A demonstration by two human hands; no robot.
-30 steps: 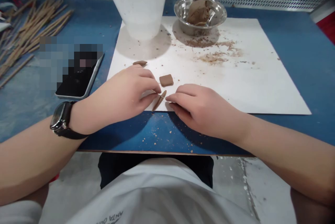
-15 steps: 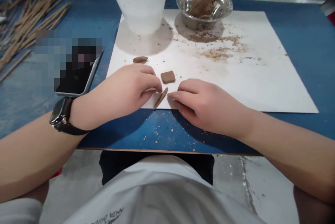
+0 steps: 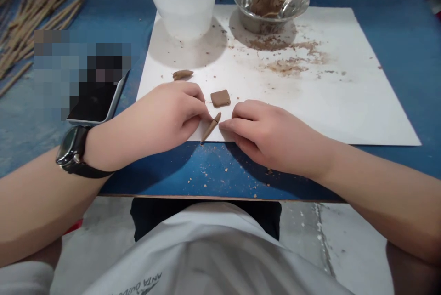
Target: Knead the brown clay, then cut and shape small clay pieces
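Between my hands a slim, pointed strip of brown clay [image 3: 208,133] lies slanted at the front edge of the white board [image 3: 330,116]. A thin thread [image 3: 215,121] crosses the strip near its upper end, with a dark line where it meets the clay. My left hand [image 3: 172,113] pinches the thread on the left side, and a short tail of it sticks out past the fingers. On the right side my right hand [image 3: 272,134] is closed, fingertips pinched at the thread's other end. Just beyond the fingers rests a small flat square of clay [image 3: 220,98].
A small clay lump [image 3: 182,75] lies behind my left hand. A white bucket [image 3: 186,5] and a steel bowl [image 3: 265,25] holding a big clay lump stand farther back. A phone [image 3: 94,102] and a bundle of brown sticks [image 3: 37,14] are at left. Crumbs dot the blue table [image 3: 193,175].
The thread has pressed down into the clay strip, leaving a dark line across it where it lay pale before. My hands stay almost in place; the whole view has shifted slightly.
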